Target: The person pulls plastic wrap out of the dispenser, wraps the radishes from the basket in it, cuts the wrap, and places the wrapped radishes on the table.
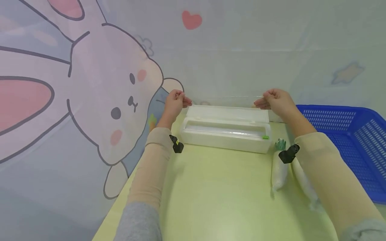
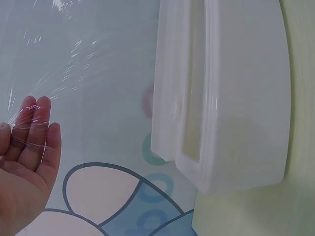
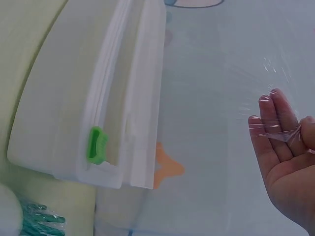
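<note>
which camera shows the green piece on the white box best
The right wrist view: the green piece appears large and unobstructed near one end of the white box. The head view shows it only as a small green spot near the box's right end; the left wrist view doesn't show it.

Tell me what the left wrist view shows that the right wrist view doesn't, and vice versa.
Only the left wrist view shows the left hand. Only the right wrist view shows the right hand, the green slider, the white vegetable with its teal leafy top, and the orange print on the backdrop. Both show the white box, clear film pinched by a hand, the table and the backdrop.
</note>
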Motion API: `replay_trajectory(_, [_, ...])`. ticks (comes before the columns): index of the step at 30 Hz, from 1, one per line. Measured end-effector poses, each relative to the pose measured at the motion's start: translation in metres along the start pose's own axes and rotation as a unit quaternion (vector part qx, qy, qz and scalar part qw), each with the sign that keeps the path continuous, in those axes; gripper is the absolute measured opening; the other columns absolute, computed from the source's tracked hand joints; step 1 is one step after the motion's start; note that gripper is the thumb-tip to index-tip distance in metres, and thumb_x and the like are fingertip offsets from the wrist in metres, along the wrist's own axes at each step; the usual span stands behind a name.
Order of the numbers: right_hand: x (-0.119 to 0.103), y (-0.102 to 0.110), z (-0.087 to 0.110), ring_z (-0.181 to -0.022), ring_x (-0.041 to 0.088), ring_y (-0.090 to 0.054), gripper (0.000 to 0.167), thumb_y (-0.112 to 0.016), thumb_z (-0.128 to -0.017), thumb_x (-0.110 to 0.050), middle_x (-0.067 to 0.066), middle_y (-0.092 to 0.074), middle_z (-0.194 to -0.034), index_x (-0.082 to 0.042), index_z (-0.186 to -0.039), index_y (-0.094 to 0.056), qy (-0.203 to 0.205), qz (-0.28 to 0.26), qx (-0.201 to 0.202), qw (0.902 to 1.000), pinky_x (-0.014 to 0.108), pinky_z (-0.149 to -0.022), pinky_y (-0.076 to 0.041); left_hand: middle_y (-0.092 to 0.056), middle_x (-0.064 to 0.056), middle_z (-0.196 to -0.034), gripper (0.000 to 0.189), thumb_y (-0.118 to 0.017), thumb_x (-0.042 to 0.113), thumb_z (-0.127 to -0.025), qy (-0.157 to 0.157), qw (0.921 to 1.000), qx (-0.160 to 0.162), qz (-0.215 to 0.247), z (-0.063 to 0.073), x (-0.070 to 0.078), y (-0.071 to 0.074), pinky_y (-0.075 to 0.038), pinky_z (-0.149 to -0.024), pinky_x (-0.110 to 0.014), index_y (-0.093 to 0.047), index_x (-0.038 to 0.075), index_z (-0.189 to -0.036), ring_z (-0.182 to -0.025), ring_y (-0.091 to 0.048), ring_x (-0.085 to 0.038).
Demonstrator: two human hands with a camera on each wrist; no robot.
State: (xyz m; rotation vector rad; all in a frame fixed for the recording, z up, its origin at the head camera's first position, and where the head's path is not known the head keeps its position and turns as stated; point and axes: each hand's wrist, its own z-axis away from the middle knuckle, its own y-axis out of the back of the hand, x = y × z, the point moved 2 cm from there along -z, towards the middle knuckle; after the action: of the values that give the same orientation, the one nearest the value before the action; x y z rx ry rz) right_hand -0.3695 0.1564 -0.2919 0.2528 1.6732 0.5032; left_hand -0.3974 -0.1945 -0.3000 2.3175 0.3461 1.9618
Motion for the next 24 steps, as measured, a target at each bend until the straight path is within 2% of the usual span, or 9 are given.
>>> replay_trajectory(3, [-0.002,0.003,0.002,-0.084,-0.003,-0.065,0.041,-0.033,-0.106,-0.032,-0.013,-0.071,-0.094,0.003,-0.122,-0.046,0.004,0.0,0.0,1.0,0.041,-0.099,-0.045,-0.069,-0.005,-0.084,0.015,-0.041,0.017,-0.104,-0.001,1.0,0.001,0.0,-0.002,0.003,-0.001,-0.052,-0.084,-0.035,-0.049,0.004,-0.106,-0.074,-0.067,-0.012])
replay_trajectory(9, [-0.009,0.009,0.001,-0.084,-0.002,-0.066,0.036,-0.034,-0.105,-0.032,-0.018,-0.07,-0.089,-0.001,-0.115,-0.05,0.011,-0.001,0.002,0.9999,0.035,-0.097,-0.047,-0.067,-0.003,-0.081,0.021,-0.041,0.015,-0.105,-0.007,0.9999,0.009,0.0,-0.002,0.012,-0.001,-0.052,-0.083,-0.034,-0.049,-0.002,-0.112,-0.073,-0.066,-0.011])
replay_trajectory(15, [-0.013,0.013,0.0,-0.085,-0.002,-0.066,0.034,-0.035,-0.105,-0.031,-0.017,-0.07,-0.09,-0.002,-0.115,-0.049,0.012,0.001,0.009,0.9999,0.038,-0.098,-0.046,-0.066,-0.001,-0.08,0.025,-0.041,0.015,-0.105,-0.012,0.9999,0.01,0.002,-0.002,0.019,0.0,-0.051,-0.082,-0.034,-0.048,-0.005,-0.116,-0.075,-0.067,-0.012])
replay_trajectory(19, [-0.015,0.012,0.0,-0.085,-0.002,-0.066,0.035,-0.034,-0.105,-0.032,-0.015,-0.071,-0.092,-0.002,-0.116,-0.049,0.013,0.002,0.01,0.9999,0.031,-0.094,-0.049,-0.066,0.0,-0.078,0.019,-0.041,0.015,-0.104,-0.013,0.9998,0.014,0.009,-0.002,0.019,0.001,-0.051,-0.082,-0.033,-0.049,-0.002,-0.108,-0.072,-0.066,-0.01])
replay_trajectory(24, [-0.018,0.013,-0.001,-0.084,-0.005,-0.065,0.038,-0.034,-0.105,-0.032,-0.015,-0.071,-0.093,0.0,-0.119,-0.048,0.018,0.001,0.014,0.9997,0.025,-0.091,-0.05,-0.067,0.0,-0.079,0.017,-0.041,0.015,-0.104,-0.031,0.9994,0.011,0.009,-0.001,0.022,0.003,-0.051,-0.081,-0.033,-0.05,0.0,-0.106,-0.071,-0.066,-0.009])
